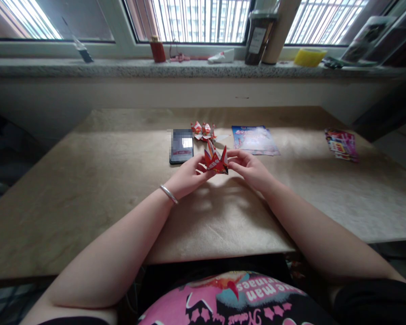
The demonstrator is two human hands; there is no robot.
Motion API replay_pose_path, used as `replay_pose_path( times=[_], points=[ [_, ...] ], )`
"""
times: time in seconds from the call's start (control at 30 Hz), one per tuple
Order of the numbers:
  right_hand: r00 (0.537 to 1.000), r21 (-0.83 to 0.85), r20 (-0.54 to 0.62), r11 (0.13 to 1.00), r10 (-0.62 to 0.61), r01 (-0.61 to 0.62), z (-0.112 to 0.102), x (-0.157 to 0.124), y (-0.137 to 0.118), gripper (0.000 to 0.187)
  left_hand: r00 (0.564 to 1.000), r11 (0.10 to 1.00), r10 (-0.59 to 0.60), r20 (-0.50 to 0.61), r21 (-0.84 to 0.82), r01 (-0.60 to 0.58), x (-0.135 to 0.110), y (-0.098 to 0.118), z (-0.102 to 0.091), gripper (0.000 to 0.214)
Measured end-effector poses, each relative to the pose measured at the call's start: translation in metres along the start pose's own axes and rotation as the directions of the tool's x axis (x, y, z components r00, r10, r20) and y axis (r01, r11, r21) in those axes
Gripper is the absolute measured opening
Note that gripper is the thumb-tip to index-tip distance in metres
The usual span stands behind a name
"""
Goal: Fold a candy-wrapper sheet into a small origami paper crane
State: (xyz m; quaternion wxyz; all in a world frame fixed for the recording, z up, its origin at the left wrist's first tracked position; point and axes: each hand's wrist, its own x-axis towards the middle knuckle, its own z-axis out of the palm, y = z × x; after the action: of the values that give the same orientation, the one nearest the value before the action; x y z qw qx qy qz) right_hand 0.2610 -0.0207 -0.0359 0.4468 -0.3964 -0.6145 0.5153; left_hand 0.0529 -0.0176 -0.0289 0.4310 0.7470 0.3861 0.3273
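A red folded-paper origami piece [217, 163] with several upright points is held just above the table in front of me. My left hand [192, 175] is closed on its left side, thumb in front along the lower edge. The fingers of my right hand [249, 169] are pinched at its right side, partly hidden behind the paper. Behind it, two similar red and white folded-paper pieces [203, 131] stand close together. A phone [182, 146] with a lit, blurred screen lies left of them, close to my left fingers.
Blue printed sheets [255, 140] lie to the right of the folded pieces, and pink printed papers [341, 145] lie farther right. On the stone windowsill [122, 69] stand a red bottle [157, 49], a dark jar [259, 38] and a yellow tape roll [309, 57]. The wooden table [88, 194] meets the wall.
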Motion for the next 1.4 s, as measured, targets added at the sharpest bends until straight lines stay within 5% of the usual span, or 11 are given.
replay_pose_path(
  times=[0.23, 0.37, 0.93, 1.2, 1.4],
  points=[
    [0.996, 0.051, 0.001, 0.995, 0.084, -0.084, 0.002, 0.000, -0.001, 0.042, 0.997, 0.981, 0.057, 0.046, -0.186, -0.048, 0.002, -0.002, 0.000, 0.046],
    [0.989, 0.136, 0.041, 0.980, 0.142, -0.146, 0.003, -0.001, -0.003, 0.043, 0.998, 0.968, -0.007, 0.066, -0.249, 0.023, -0.001, 0.006, 0.002, 0.053],
    [0.971, 0.297, -0.002, 0.928, 0.237, -0.226, 0.004, 0.000, 0.000, 0.046, 0.995, 0.971, -0.036, 0.096, -0.234, 0.058, -0.001, -0.001, 0.002, 0.053],
    [0.965, 0.330, -0.044, 0.915, 0.260, -0.232, 0.006, 0.000, -0.005, 0.044, 0.996, 0.961, -0.036, 0.078, -0.270, 0.056, 0.000, 0.003, 0.005, 0.058],
    [0.957, 0.374, -0.108, 0.903, 0.269, -0.212, 0.010, 0.001, -0.007, 0.046, 0.992, 0.948, -0.114, -0.045, -0.304, 0.095, 0.000, 0.004, 0.005, 0.050]
  ],
)
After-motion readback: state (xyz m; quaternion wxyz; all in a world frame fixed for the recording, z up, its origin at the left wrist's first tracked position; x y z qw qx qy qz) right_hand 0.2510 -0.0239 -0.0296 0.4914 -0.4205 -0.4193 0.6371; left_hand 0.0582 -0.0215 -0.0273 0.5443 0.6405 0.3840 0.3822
